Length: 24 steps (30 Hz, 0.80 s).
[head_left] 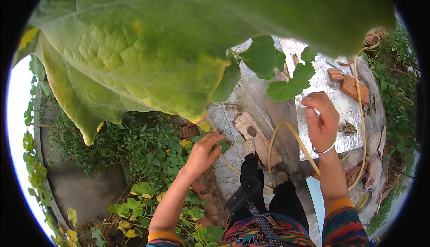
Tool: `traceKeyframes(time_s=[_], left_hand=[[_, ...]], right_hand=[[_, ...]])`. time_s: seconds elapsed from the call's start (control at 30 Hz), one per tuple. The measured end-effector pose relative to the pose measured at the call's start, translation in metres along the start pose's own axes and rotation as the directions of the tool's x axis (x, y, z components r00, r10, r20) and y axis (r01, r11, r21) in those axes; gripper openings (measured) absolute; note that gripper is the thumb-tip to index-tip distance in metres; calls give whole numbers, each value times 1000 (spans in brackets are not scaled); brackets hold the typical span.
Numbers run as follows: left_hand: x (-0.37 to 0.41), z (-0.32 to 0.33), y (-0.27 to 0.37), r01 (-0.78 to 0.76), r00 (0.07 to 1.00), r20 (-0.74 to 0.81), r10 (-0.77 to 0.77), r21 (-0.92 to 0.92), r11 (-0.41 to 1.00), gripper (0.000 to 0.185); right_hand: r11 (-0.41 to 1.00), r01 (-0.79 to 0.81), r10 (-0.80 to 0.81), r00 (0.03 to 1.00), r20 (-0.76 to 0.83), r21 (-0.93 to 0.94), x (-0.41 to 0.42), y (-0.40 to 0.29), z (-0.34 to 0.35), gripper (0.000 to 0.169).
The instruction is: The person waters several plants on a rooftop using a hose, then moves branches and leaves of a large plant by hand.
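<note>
A large green leaf with yellowing edges (134,52) hangs close to the camera and fills the upper part of the head view. My left hand (205,153) is below its tip, beside a small green leaf (224,145); whether the fingers touch that leaf is not clear. At the right, my right hand (320,116) has its fingers curled over a small white object (317,111), too little visible to name. A bangle circles that wrist. Smaller green leaves (285,89) hang just left of my right hand.
A yellow hose (292,129) loops over the tiled floor (223,119) near my feet. A worn wooden board (257,139) lies by my shoe. Bricks (354,88) stand at the right, near a shiny silver sheet (349,126). Leafy plants (144,146) grow at the left.
</note>
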<state>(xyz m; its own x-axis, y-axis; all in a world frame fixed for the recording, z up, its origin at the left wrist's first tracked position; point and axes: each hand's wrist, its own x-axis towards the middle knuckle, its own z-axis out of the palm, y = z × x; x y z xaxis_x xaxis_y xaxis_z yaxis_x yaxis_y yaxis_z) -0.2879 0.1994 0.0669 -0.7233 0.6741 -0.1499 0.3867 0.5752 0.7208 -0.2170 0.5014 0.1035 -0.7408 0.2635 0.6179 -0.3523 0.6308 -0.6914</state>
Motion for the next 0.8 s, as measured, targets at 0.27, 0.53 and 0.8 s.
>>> traceKeyframes(time_s=[0.27,0.53,0.8], left_hand=[[-66,38,-30,137,989,-25,-145,-210,968,26],[-64,56,-96,140,930,-237,-281,-477,867,21],[-35,18,-169,149,807,-318,-498,-706,692,19]], right_hand=[[969,-232,185,904,385,80,-27,-3,83,11],[942,-314,302,652,696,-114,-50,33,167,10],[943,-323,303,726,617,-83,-10,69,328,12]])
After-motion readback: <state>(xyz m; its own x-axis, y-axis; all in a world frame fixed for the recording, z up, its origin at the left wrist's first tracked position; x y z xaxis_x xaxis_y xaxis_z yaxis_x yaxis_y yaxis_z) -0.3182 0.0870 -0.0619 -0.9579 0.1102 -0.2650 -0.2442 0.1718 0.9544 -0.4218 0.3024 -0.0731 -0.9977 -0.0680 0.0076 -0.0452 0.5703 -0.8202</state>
